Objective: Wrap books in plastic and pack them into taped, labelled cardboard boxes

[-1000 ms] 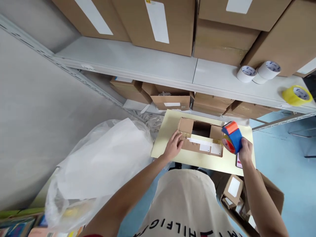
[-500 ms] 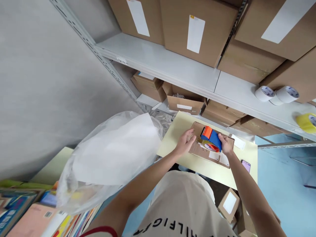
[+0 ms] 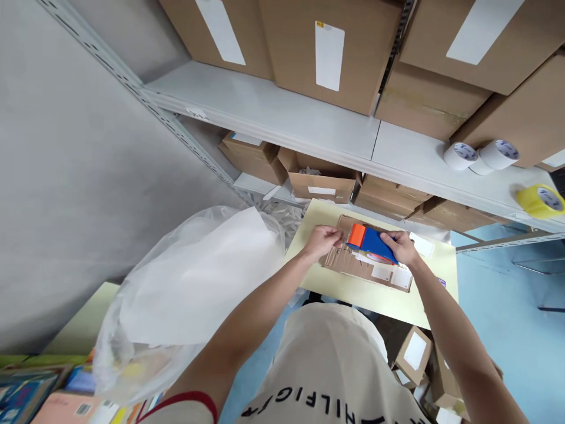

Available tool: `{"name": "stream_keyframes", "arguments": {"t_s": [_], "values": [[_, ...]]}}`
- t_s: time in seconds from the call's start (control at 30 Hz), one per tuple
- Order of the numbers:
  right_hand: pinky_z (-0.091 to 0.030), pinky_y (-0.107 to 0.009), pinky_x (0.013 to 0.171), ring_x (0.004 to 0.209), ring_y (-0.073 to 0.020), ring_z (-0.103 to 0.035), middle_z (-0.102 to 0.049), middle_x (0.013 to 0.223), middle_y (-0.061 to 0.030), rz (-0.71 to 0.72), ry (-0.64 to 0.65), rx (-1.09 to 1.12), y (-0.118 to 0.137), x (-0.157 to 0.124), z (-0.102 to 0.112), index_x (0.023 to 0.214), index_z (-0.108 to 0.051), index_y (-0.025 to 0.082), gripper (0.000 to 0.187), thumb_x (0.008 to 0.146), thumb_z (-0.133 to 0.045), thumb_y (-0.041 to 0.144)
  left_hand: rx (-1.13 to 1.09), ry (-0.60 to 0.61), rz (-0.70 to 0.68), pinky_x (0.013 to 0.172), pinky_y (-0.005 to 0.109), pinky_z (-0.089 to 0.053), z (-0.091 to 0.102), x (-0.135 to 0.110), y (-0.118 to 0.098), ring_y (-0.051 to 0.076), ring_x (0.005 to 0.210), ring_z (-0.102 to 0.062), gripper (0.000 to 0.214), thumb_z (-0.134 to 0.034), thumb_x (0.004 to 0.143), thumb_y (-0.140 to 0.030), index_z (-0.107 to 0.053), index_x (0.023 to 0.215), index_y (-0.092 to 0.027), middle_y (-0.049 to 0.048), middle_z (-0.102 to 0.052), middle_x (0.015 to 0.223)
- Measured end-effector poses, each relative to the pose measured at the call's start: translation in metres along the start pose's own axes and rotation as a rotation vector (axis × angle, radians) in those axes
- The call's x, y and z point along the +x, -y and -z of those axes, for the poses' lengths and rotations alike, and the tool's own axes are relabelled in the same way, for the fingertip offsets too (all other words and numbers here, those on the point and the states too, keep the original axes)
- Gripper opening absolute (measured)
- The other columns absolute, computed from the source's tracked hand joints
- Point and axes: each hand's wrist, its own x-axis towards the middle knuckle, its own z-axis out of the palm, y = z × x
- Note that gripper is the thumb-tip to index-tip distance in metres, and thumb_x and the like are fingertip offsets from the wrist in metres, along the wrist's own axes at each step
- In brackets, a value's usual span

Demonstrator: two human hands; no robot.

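Note:
A small brown cardboard box (image 3: 353, 268) with white labels lies on a pale yellow table (image 3: 348, 291). My right hand (image 3: 401, 247) is closed round a blue and orange tape dispenser (image 3: 368, 240), which rests on the box's top near its left end. My left hand (image 3: 323, 241) presses down on the box's left end with its fingers curled, right beside the dispenser's orange head. The box's flaps are down under the dispenser.
A large clear plastic bag with white sheets (image 3: 185, 294) sits to the left. Grey metal shelves (image 3: 309, 126) carry big brown cartons above and open boxes below. White tape rolls (image 3: 479, 156) and a yellow roll (image 3: 538, 200) lie at right. Small boxes (image 3: 415, 353) stand on the floor.
The right hand brought the tape dispenser from the box's right end across to its left end, onto the top. The open flaps are now closed. The left hand stayed at the left end.

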Motion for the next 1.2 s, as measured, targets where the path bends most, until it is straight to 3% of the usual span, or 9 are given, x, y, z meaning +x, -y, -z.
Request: {"name": "stream_keyframes", "arguments": {"t_s": [0.1,0.23,0.57,0.7,0.83,0.9,0.97,1.1,1.2], "values": [[-0.035,-0.027,0.046,0.048,-0.0122,-0.042,-0.049,0.049,-0.0002,-0.017,-0.037,-0.133,-0.006,-0.009,0.027,0.051,-0.053,0.019,0.072,0.067,-0.049,0.089,0.064,-0.114,0.031,0.057,0.026,-0.049,0.023,0.007,0.014,0.012,0.050,-0.058,0.030,-0.077,0.069,-0.044,-0.069,0.067,-0.016,0.0025,-0.071,0.063],[-0.037,-0.028,0.048,0.047,-0.0131,-0.041,-0.048,0.046,-0.0004,-0.016,-0.106,-0.367,-0.018,-0.022,0.048,0.048,-0.050,0.021,0.069,0.073,-0.046,0.085,0.172,-0.134,0.071,0.055,0.025,-0.046,0.035,0.018,0.035,0.011,0.050,-0.056,0.029,-0.073,0.071,-0.045,-0.069,0.067,-0.016,0.0044,-0.073,0.067],[-0.040,-0.031,0.053,0.045,-0.0158,-0.045,-0.051,0.046,-0.0026,0.066,-0.145,-0.549,-0.029,-0.015,0.028,0.045,-0.044,0.025,0.064,0.082,-0.035,0.077,0.509,-0.129,0.046,0.074,0.028,-0.049,0.021,0.023,0.068,0.020,0.079,-0.070,0.024,-0.058,0.081,-0.034,-0.068,0.063,-0.021,0.0044,-0.075,0.075],[-0.040,-0.031,0.053,0.048,-0.0169,-0.049,-0.054,0.048,-0.0038,0.058,-0.122,-0.567,-0.034,-0.015,0.029,0.046,-0.046,0.025,0.064,0.083,-0.034,0.076,0.636,-0.184,0.028,0.092,0.035,-0.047,0.008,0.022,0.076,0.027,0.105,-0.068,0.020,-0.058,0.085,-0.034,-0.073,0.088,-0.022,0.0092,-0.076,0.101],[-0.043,-0.031,0.054,0.049,-0.0175,-0.053,-0.059,0.050,-0.0048,0.054,-0.103,-0.577,-0.037,-0.013,0.031,0.047,-0.053,0.024,0.064,0.084,-0.037,0.074,0.716,-0.175,0.099,0.102,0.040,-0.045,0.010,0.019,0.082,0.031,0.126,-0.058,0.059,-0.056,0.088,-0.040,-0.050,0.140,-0.013,0.0200,-0.060,0.138],[-0.045,-0.030,0.057,0.053,-0.0189,-0.059,-0.065,0.056,-0.0059,0.047,-0.088,-0.566,-0.038,-0.012,0.033,0.052,-0.061,0.023,0.061,0.086,-0.040,0.070,0.724,-0.150,0.104,0.109,0.037,-0.040,0.011,0.012,0.081,0.027,0.136,-0.050,0.066,-0.043,0.094,-0.042,-0.035,0.150,-0.008,0.0224,-0.045,0.151],[-0.047,-0.030,0.061,0.061,-0.0205,-0.065,-0.072,0.065,-0.0066,0.032,-0.072,-0.543,-0.037,-0.011,0.034,0.062,-0.070,0.023,0.055,0.086,-0.044,0.064,0.786,-0.086,-0.043,0.117,0.038,-0.031,0.008,0.005,0.076,0.026,0.148,-0.033,0.073,-0.038,0.095,-0.049,-0.026,0.154,-0.008,0.0206,-0.029,0.161],[-0.049,-0.030,0.066,0.072,-0.0224,-0.069,-0.077,0.079,-0.0080,-0.020,-0.015,-0.536,-0.030,-0.008,0.037,0.078,-0.077,0.021,0.047,0.087,-0.048,0.057,1.118,0.237,-0.441,0.122,0.053,-0.011,-0.014,-0.006,0.061,0.039,0.153,-0.005,0.133,-0.066,0.060,-0.080,-0.014,0.157,-0.005,0.0256,-0.009,0.164],[-0.048,-0.029,0.066,0.072,-0.0221,-0.068,-0.076,0.077,-0.0079,-0.012,0.038,-0.540,-0.024,-0.004,0.038,0.076,-0.075,0.021,0.048,0.089,-0.047,0.057,1.295,0.284,-0.401,0.122,0.052,-0.012,-0.026,-0.007,0.053,0.041,0.153,-0.006,0.149,-0.072,0.048,-0.082,-0.011,0.156,0.002,0.0306,-0.009,0.162]]}}
